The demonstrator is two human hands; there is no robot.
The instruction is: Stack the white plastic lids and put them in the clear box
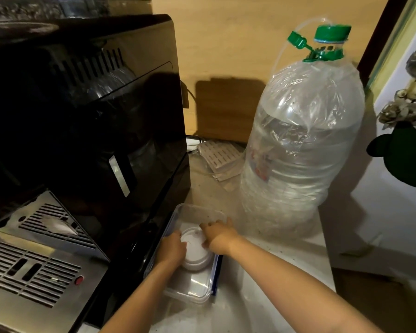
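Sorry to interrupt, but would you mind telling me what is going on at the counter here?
A person is putting a stack of white lids into a clear box on the counter, beside a black coffee machine. The left hand and right hand grip the stack from either side, and it sits inside the box's walls. A large water bottle stands behind, to the right.

Glossy black machine [87,116]; clear plastic box [197,288]; white plastic lids [196,252].

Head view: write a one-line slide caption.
Both hands, left and right, lower stacked white lids into the clear box beside a coffee machine.
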